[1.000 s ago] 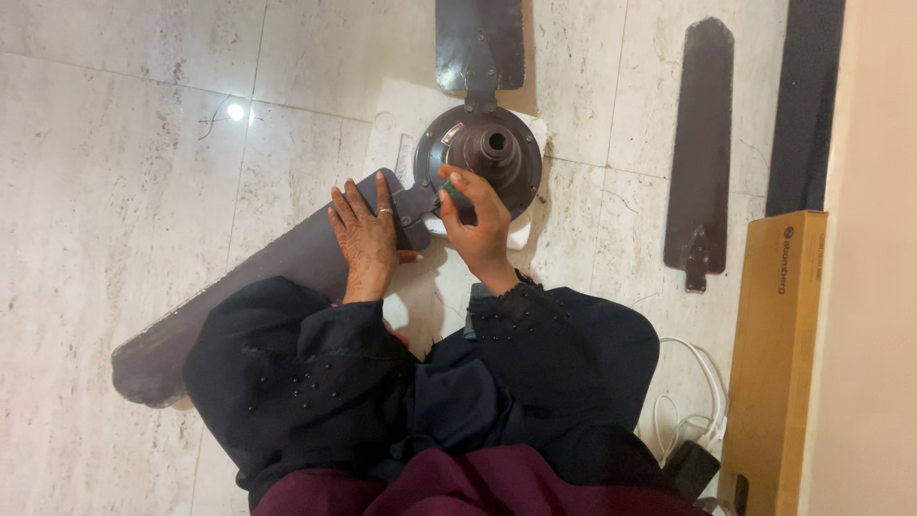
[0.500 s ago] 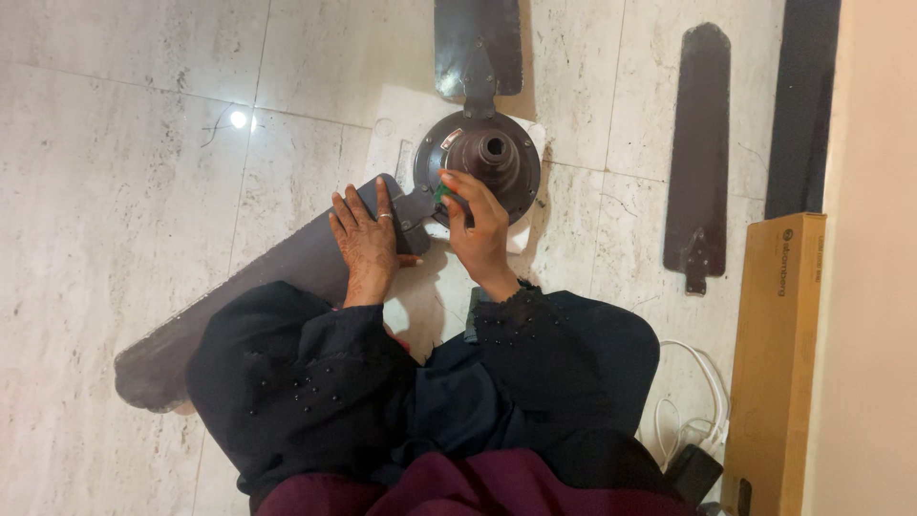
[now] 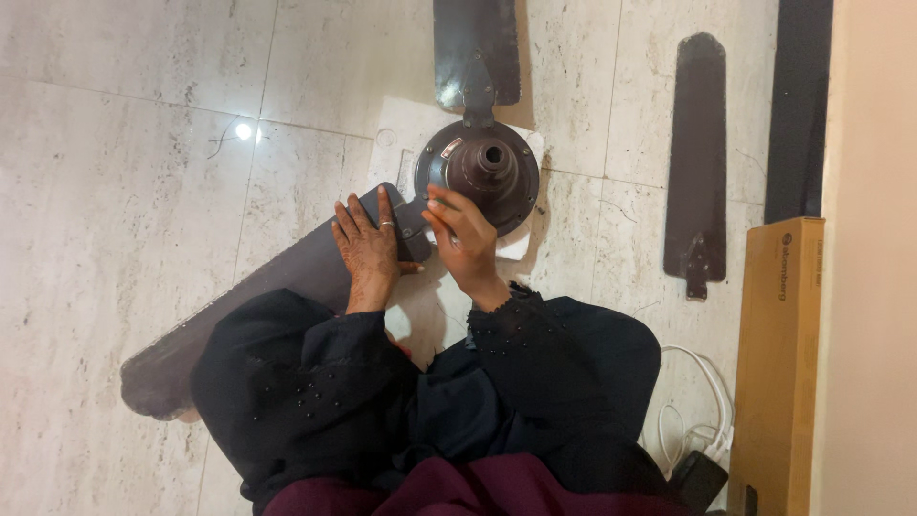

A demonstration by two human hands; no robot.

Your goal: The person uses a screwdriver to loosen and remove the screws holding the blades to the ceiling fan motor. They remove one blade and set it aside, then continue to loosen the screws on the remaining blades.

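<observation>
Hands first: your left hand (image 3: 368,247) presses flat on the stiff fan blade (image 3: 277,287); your right hand (image 3: 463,239) pinches near the heavy motor (image 3: 482,172).

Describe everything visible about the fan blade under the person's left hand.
The fan blade is long, flat and dark brown, matte like painted metal, widening to a rounded outer end. It lies flat on the pale tiled floor, running diagonally from the brown motor hub toward the lower left. The left hand presses palm-down on its inner end; the right hand works beside the hub. A black sleeve covers part of it.
</observation>
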